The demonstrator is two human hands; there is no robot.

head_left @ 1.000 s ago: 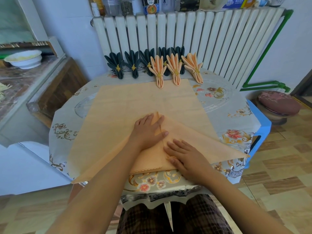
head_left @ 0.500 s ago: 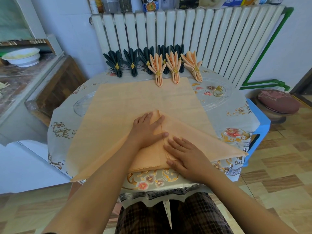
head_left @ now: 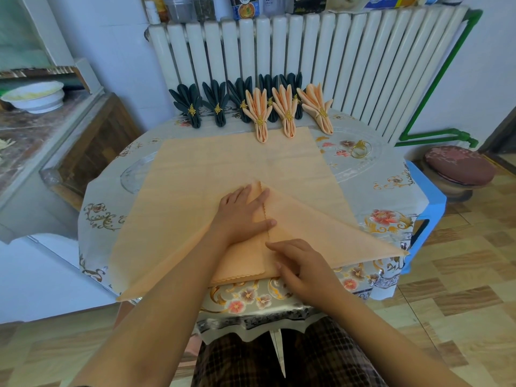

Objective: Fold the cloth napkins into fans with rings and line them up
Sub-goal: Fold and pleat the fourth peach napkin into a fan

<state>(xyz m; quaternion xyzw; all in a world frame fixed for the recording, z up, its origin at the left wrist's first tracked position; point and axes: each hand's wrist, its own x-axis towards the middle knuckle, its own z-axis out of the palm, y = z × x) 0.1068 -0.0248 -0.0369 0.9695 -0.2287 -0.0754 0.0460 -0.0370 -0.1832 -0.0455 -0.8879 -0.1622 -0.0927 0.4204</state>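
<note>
The large peach cloth napkin (head_left: 223, 163) lies spread flat over the middle of the round table with the floral plastic cover (head_left: 391, 196), its two near corners folded in so their scalloped edges meet along a centre seam running from 12 to 6 o'clock. I see my left hand (head_left: 240, 216) lying flat on the left flap, fingers straight and a little apart, thumb reaching to the seam. My right hand (head_left: 301, 266) rests at 6 o'clock on the right flap near the table's edge, fingers extended and pressing the cloth, gripping nothing.

At 12 o'clock, along the far rim before the white ribbed radiator (head_left: 307, 65), stand the finished pieces: dark green fan-folded napkins (head_left: 192, 107) in a row, and three peach fan-folded napkins (head_left: 287, 113) just in front, overlapping the rightmost green ones. Each is cinched by a gold ring. A loose gold napkin ring (head_left: 360, 148) lies at 2 o'clock, apart from the spread cloth.
</note>
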